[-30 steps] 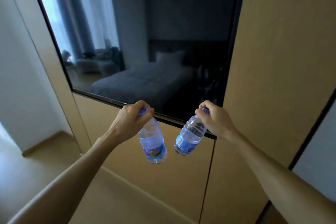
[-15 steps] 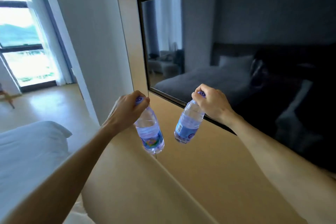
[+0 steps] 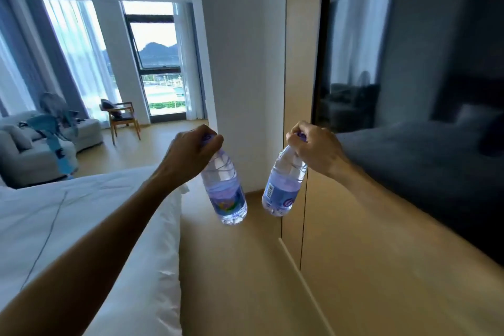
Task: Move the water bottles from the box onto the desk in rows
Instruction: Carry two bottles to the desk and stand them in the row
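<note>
My left hand (image 3: 188, 155) grips the cap and neck of a clear water bottle (image 3: 225, 192) with a blue pictured label, which hangs below the fist. My right hand (image 3: 316, 150) holds a second clear bottle (image 3: 282, 189) by its purple cap; this one tilts to the lower left and shows a barcode on its blue label. The two bottles hang side by side in the air over the floor, a small gap apart. Neither the box nor the desk is in view.
A white bed (image 3: 90, 226) fills the lower left. A wood-panelled wall (image 3: 368, 267) with a dark TV screen (image 3: 409, 76) runs along the right. A narrow floor strip (image 3: 231, 281) lies between them. Farther off stand a white pillar (image 3: 240, 63), a chair (image 3: 121, 116), a sofa (image 3: 32, 150) and windows.
The view has swung left, from facing the TV wall to looking down the room past the bed toward the windows. Both hands keep hold of their bottles in the same pose.
</note>
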A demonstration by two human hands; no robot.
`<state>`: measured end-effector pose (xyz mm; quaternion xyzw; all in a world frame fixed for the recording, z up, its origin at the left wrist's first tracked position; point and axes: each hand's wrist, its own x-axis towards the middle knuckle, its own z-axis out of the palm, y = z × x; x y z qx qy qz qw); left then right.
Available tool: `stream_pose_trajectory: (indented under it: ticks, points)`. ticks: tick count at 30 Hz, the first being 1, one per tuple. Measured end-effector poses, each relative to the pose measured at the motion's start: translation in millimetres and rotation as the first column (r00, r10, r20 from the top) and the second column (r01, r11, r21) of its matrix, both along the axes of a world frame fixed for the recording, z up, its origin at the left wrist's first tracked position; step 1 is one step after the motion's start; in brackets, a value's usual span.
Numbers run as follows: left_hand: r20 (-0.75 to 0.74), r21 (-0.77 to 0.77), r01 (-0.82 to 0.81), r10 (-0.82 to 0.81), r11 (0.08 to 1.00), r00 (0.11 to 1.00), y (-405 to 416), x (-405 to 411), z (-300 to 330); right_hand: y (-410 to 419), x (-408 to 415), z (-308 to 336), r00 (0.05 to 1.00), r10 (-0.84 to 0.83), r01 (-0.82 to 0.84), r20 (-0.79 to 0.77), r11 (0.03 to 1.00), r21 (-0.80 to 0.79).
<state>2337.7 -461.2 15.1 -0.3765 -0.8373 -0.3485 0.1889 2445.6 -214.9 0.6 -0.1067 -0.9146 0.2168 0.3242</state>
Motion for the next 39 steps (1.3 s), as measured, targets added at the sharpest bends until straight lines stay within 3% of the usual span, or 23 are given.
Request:
stream_pose_trajectory:
  ticks: [8, 16, 39]
  points:
    - [-0.041, 0.001, -0.153, 0.153, 0.988, 0.987, -3, -106, 12, 15, -148, 12, 0.979, 0.2, -0.201, 0.026, 0.979, 0.027]
    - [-0.07, 0.046, -0.272, 0.275, 0.961, 0.959, -11, -233, 6, 16, -296, 13, 0.957, 0.288, -0.289, 0.031, 0.957, 0.031]
    - [-0.086, -0.019, -0.258, 0.255, 0.966, 0.963, 19, -673, 1, 34, -758, 11, 0.962, 0.272, -0.27, -0.032, 0.962, 0.043]
